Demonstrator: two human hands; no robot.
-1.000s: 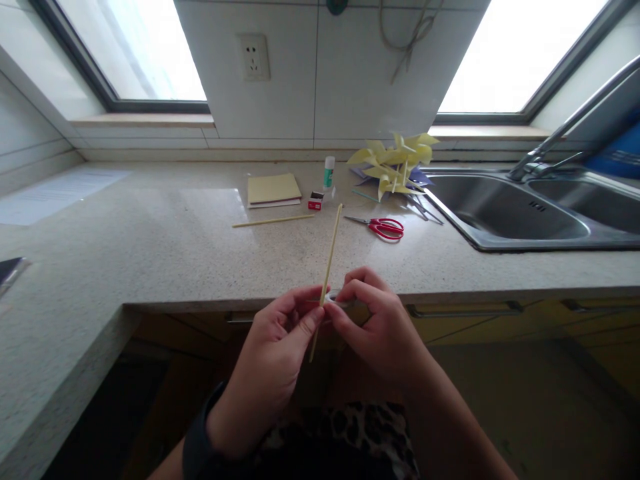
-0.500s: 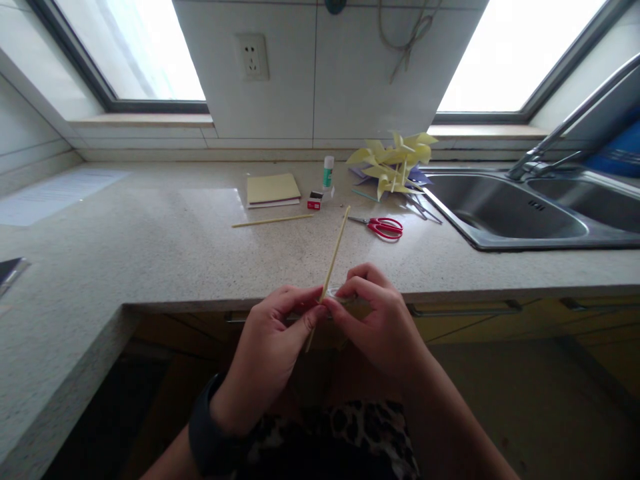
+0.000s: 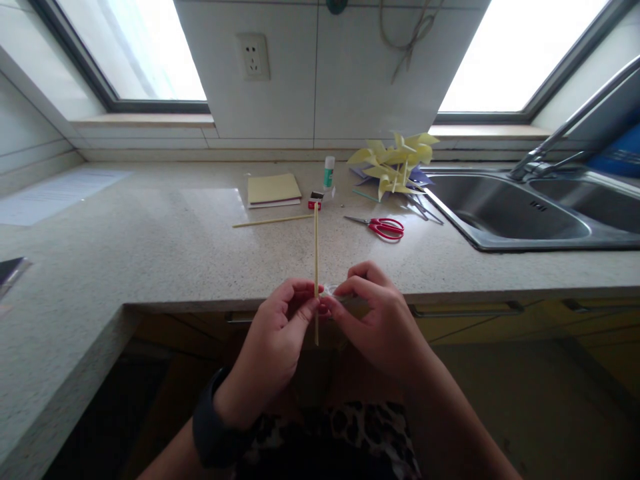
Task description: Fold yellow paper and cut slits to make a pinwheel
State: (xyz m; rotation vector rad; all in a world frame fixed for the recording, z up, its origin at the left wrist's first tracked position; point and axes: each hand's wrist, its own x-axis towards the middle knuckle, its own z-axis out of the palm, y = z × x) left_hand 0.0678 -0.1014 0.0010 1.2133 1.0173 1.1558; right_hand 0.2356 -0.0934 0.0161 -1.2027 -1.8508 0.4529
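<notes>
My left hand (image 3: 277, 333) pinches a thin wooden stick (image 3: 316, 253) that stands nearly upright in front of the counter edge. My right hand (image 3: 377, 320) meets it at the same spot, its fingertips pinched on a small clear piece of tape (image 3: 331, 291) beside the stick. Both hands hover just below the front edge of the speckled countertop (image 3: 165, 247). A second wooden stick (image 3: 273, 221) lies flat on the counter beyond.
On the counter sit a yellow paper pad (image 3: 273, 189), a glue stick (image 3: 329, 172), a small red box (image 3: 315, 200), red scissors (image 3: 383, 227) and a heap of yellow paper pinwheels (image 3: 393, 163). A steel sink (image 3: 505, 210) with tap lies at the right.
The stick has swung from leaning to the right to nearly vertical. Both hands have risen slightly toward the counter edge, still pinched together on it.
</notes>
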